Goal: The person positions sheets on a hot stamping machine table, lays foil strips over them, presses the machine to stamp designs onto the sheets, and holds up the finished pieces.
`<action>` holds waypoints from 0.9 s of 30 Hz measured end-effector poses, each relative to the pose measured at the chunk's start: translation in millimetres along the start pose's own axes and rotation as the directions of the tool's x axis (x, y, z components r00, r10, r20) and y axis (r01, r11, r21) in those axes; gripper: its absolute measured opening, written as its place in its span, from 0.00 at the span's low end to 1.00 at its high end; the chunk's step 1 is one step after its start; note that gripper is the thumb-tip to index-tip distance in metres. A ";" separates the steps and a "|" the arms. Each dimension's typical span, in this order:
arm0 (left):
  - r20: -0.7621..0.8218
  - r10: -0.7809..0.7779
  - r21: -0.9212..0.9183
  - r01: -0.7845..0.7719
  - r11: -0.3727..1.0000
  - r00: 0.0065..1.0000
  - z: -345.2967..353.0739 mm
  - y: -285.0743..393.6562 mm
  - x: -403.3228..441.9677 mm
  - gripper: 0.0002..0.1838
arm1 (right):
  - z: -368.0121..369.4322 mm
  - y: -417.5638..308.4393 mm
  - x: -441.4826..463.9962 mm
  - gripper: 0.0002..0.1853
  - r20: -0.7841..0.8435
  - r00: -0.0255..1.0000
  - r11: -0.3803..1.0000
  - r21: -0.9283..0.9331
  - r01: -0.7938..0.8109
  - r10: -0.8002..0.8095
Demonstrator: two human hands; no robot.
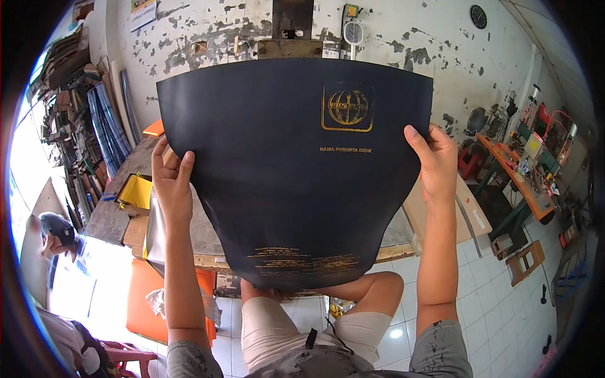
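Observation:
A large, black, flexible cover sheet (277, 189) is held up in front of me by both hands, its lower part curving toward my lap. Gold print marks it: a globe emblem (348, 108) at upper right, a line of lettering below that, and small text near the bottom edge. My left hand (174, 183) pinches the left edge, thumb on the front face. On the opposite edge, my right hand (435, 160) grips the sheet with its thumb also in front. The fingers behind the sheet are partly hidden.
Behind the sheet stands a worktable (116, 211) with a yellow-lined box (135, 192) on it. A metal press (290, 48) rises at the back. Orange material (148, 296) lies lower left. One person (58, 234) bends at far left. An orange-topped bench (517, 179) holds tools at right.

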State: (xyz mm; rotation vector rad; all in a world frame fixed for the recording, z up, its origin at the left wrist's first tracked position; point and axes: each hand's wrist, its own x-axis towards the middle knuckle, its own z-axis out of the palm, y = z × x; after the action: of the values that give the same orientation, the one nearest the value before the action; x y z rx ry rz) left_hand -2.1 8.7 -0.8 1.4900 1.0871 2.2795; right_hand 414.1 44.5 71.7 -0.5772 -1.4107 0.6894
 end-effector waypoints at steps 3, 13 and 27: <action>0.000 -0.007 -0.011 0.007 1.000 1.000 1.4 1.5 0.3 0.31 | -2.2 0.9 0.5 0.11 0.008 1.000 1.000 -0.008 0.002 -0.002; 0.011 -0.013 0.038 0.013 0.999 1.000 3.8 7.0 -6.9 0.32 | -6.7 6.1 -4.0 0.14 0.025 0.999 0.999 -0.016 -0.037 0.038; 0.344 -0.367 -0.069 0.413 0.908 0.864 -15.6 30.9 -188.6 0.45 | -113.9 -6.0 -226.8 0.34 -0.284 0.927 0.933 -0.194 -0.304 0.243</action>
State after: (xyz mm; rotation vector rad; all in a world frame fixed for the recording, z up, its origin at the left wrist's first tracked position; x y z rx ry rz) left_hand 79.2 -121.2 -116.1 1.3740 0.9980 1.7232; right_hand 521.4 -120.9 -88.4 -1.0317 -1.1854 0.6449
